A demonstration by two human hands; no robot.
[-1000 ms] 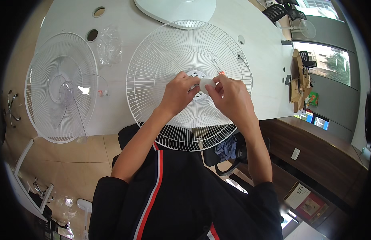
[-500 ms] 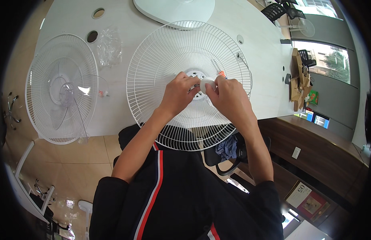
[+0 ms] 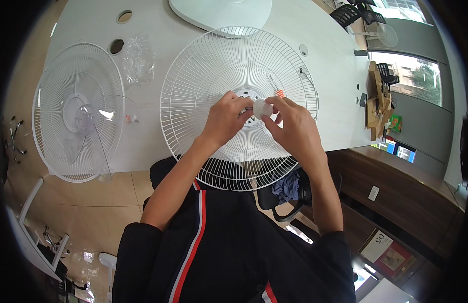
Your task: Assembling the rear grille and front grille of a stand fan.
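Observation:
Over the middle of a white wire fan guard [image 3: 209, 65], my two hands meet around a small white round cap [image 3: 261, 109]. My right hand [image 3: 294, 126] has thumb and index finger at the cap's right edge, gripping it. My left hand [image 3: 225, 117] is pinched at the cap's left side; the small piece between its fingertips is mostly hidden. Beneath the hands shows the guard's hub plate [image 3: 249, 94] with dark slots. The guard lies on the white table, its near rim reaching past the table edge over my lap.
On the left, a second fan guard [image 3: 52, 116] holds a clear fan blade [image 3: 85, 121]. A crumpled plastic bag [image 3: 138, 59] lies between the guards. A white fan base [image 3: 221, 11] stands at the far side. Round holes [image 3: 116, 46] pierce the table. A chair [image 3: 282, 199] stands below the near edge.
My right thumb and fingers have opened slightly and shifted around the white cap, showing more of it. My left hand stays where it was.

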